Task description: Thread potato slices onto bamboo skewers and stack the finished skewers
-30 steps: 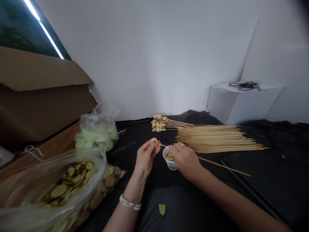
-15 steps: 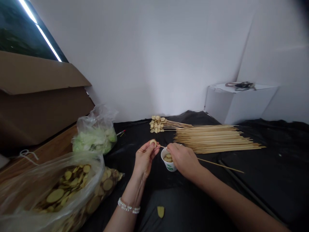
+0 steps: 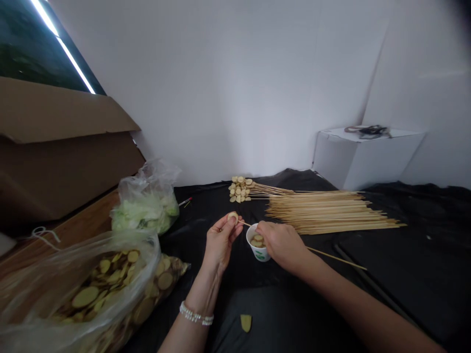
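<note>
Between the thumb and fingers of my left hand (image 3: 222, 237) is a round, pale potato slice (image 3: 233, 216). My right hand (image 3: 281, 242) is closed around a long wooden skewer (image 3: 336, 257), whose near end meets the slice and whose other end sticks out to the right past my wrist. How far the tip has gone into the slice is hidden by my fingers. A white paper cup (image 3: 259, 253) with a green print stands just under my right hand, with several slices inside it. One loose slice (image 3: 246, 322) lies on the black sheet closer to me.
Skewers with slices (image 3: 240, 189) lie at the back, beside a wide row of bare skewers (image 3: 331, 211). At left stand an open plastic bag of slices (image 3: 150, 245) and a bag of pale green leaves (image 3: 145, 211). A cardboard box (image 3: 66, 166) and white box (image 3: 382, 157) flank the area.
The skewer's far end has shifted slightly left and down along with a small move of my right hand. My left hand keeps the slice in nearly the same spot.
</note>
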Motion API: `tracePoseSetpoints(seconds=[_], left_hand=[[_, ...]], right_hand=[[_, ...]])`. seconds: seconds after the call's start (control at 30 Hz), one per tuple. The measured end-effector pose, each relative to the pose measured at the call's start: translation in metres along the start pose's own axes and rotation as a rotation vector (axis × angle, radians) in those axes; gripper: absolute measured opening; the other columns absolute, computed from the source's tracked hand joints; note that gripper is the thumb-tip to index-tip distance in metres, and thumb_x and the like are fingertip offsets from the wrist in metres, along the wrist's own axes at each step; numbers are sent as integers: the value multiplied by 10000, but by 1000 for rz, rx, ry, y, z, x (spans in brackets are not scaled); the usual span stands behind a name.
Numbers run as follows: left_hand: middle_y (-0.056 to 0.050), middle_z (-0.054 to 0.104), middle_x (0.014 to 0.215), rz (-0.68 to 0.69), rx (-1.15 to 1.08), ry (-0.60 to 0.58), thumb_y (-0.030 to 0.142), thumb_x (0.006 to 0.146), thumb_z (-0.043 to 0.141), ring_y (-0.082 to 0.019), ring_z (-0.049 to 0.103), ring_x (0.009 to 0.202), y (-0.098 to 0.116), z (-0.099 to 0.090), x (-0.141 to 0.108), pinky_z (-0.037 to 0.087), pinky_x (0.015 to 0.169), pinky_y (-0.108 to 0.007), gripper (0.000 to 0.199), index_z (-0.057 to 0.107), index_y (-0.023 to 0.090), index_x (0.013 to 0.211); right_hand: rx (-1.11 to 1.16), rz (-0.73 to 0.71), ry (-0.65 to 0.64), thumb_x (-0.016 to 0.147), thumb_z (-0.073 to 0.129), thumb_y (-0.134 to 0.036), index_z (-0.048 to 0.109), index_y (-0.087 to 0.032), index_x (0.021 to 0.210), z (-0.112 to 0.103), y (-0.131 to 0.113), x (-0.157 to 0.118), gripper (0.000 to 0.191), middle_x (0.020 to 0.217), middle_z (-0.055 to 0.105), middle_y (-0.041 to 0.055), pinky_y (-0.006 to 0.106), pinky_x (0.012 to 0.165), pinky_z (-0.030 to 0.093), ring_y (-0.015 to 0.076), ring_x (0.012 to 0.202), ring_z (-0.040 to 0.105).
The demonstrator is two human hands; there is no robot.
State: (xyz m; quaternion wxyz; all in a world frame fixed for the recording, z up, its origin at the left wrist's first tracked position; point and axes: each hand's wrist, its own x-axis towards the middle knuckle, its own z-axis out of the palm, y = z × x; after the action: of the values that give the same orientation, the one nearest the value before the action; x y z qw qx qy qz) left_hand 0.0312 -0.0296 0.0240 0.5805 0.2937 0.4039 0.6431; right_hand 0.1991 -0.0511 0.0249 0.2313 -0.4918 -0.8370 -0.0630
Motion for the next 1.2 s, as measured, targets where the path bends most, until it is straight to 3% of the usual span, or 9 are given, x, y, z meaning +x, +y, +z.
tracePoseSetpoints(seconds=[0.1, 0.33, 0.8, 1.2], left_hand=[[-111, 733, 841, 1, -1, -10, 151, 672, 762, -134, 693, 709, 0, 0, 0, 564, 645, -187, 221, 707, 96, 879], [-105, 732, 824, 41, -40, 58, 118, 697, 736, -121, 688, 687, 5, -1, 1, 560, 640, -176, 159, 705, 92, 851], [-106, 730, 852, 10, -1, -15, 169, 654, 778, -127, 688, 710, 2, 2, -3, 560, 645, -180, 237, 710, 103, 871], [-94, 731, 826, 45, -16, 6, 160, 656, 772, -124, 687, 711, 5, 1, -3, 555, 652, -178, 198, 714, 107, 838]], right_hand=[[11, 22, -8, 956, 373, -236, 554, -199, 875, -2, 1, 2, 201, 752, 633, -4, 277, 543, 224, 135, 639, 557], [-95, -57, 238, 948, 386, -215, 560, -192, 797, 4, 2, 1, 231, 785, 588, 25, 267, 588, 259, 150, 720, 524], [-96, -8, 9, 921, 401, -174, 552, -185, 888, 0, -2, 0, 155, 795, 622, 23, 280, 539, 239, 150, 677, 568], [-144, -45, 119, 892, 420, -143, 601, -196, 912, 5, -2, -2, 189, 806, 606, 27, 260, 545, 257, 145, 705, 538]])
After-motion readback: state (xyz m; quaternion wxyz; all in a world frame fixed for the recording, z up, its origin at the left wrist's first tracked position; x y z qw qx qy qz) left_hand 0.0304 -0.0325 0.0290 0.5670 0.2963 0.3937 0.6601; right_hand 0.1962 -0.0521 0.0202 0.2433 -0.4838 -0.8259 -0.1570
